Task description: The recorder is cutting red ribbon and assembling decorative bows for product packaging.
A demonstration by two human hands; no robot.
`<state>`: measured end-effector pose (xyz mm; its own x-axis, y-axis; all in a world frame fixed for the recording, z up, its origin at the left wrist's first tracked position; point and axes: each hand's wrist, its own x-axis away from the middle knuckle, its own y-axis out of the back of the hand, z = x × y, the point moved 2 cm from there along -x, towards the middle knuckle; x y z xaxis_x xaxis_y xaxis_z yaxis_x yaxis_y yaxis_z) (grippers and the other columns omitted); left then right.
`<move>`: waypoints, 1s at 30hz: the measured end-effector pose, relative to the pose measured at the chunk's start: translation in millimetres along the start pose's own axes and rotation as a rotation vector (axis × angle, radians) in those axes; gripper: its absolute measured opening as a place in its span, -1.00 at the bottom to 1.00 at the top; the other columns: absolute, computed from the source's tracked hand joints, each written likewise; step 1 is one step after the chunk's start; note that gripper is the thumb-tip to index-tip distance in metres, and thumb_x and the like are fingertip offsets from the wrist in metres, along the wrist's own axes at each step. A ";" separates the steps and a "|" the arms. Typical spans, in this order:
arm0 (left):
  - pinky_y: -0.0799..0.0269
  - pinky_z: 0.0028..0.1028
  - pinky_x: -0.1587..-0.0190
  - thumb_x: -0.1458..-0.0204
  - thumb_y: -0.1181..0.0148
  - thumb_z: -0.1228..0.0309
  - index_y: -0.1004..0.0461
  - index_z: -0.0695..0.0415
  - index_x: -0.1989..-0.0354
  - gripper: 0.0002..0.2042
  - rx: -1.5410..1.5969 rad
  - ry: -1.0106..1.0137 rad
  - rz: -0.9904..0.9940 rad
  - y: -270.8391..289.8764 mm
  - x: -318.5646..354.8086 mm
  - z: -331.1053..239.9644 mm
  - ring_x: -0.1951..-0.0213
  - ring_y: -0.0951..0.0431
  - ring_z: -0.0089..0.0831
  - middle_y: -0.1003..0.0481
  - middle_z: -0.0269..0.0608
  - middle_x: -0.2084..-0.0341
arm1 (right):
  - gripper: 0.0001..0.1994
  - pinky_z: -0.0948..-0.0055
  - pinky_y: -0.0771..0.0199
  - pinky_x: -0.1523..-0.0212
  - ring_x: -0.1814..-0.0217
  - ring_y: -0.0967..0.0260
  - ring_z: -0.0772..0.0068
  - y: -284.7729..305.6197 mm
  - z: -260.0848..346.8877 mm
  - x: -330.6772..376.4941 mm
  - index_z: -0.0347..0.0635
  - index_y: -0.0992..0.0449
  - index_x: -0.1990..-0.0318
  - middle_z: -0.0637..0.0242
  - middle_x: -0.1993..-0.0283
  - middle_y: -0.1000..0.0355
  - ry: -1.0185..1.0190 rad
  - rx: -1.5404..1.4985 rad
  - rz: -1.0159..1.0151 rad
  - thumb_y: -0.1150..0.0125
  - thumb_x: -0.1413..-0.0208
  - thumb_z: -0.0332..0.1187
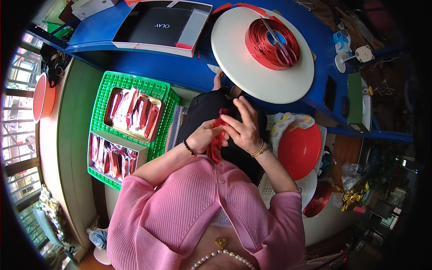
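Two hands close together, low in front of a pink knit top (pixel 202 202). Left hand (pixel 204 137) curled, grip pinching a red ribbon (pixel 216 144) near its top. Right hand (pixel 243 128) just beside it, touching the same ribbon, fingers half spread, thumb and first finger pressed on the red strip. Ribbon hanging down between both hands, dark lap behind it. Dark bead band on the left wrist, gold bands on the right wrist.

Above the hands, a blue counter (pixel 180 67). On it a round white board (pixel 238 54), with a big roll of red ribbon (pixel 270 42) on top. Red-handled scissors (pixel 281 45) lying across that roll. To the left on the counter, a flat open box (pixel 162 27), black inside, white at the rim.

Left of the hands, a green basket (pixel 101 103) with holes in its sides. Inside it, two open cardboard trays (pixel 130 114) full of shiny red and silver packs. Further left, a red bowl (pixel 42 96) near the window bars.

Right of the hands, a red round bowl (pixel 299 150), with a spotted ring-shaped thing (pixel 288 121) just behind it. Lower right, another red ribbon roll (pixel 317 200) and a bit of gold ribbon (pixel 353 195). A green box (pixel 355 101) standing at the counter's right end.
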<state>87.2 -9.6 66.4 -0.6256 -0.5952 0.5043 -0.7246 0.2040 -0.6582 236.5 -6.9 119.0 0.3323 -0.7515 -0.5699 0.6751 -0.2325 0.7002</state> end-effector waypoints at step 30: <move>-0.38 -0.54 0.12 0.02 -0.05 0.64 -0.33 0.22 0.08 -0.72 -0.289 -0.191 0.142 11.1 -25.0 -32.7 0.24 -0.48 -0.57 -0.47 -0.27 0.25 | -0.94 0.51 -0.37 0.49 0.53 -0.41 0.42 5.5 -13.2 -19.3 -0.24 -0.48 0.43 0.31 0.53 -0.45 -0.308 -0.401 0.190 -0.23 0.10 -0.55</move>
<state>85.4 33.0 64.7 -0.6802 -0.6740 0.2883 -0.7034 0.4895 -0.5153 242.5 14.5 128.1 0.3050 -0.9178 -0.2540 0.8402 0.1338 0.5255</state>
